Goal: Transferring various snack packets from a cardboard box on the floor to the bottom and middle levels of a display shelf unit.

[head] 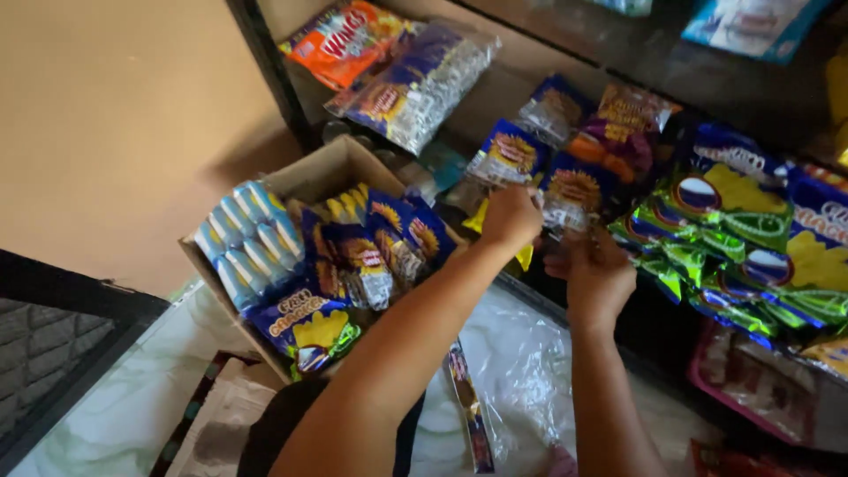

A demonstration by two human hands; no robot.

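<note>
My left hand (510, 216) is closed around the top of a strip of blue and orange snack packets (572, 190) that hangs from the dark rack. A yellow tab (478, 218) shows beside its fingers. My right hand (594, 278) is just below and to the right, its fingers curled at the lower edge of the same strip. More blue packets (510, 152) hang behind my hands. What exactly the right fingers pinch is hidden.
An open cardboard box (311, 172) at the left holds blue snack packets and pale blue wrapped items (250, 234). Green and blue packets (733, 238) hang at the right. Orange and clear bags (389, 62) sit on the upper shelf. A clear plastic bag (517, 371) lies below.
</note>
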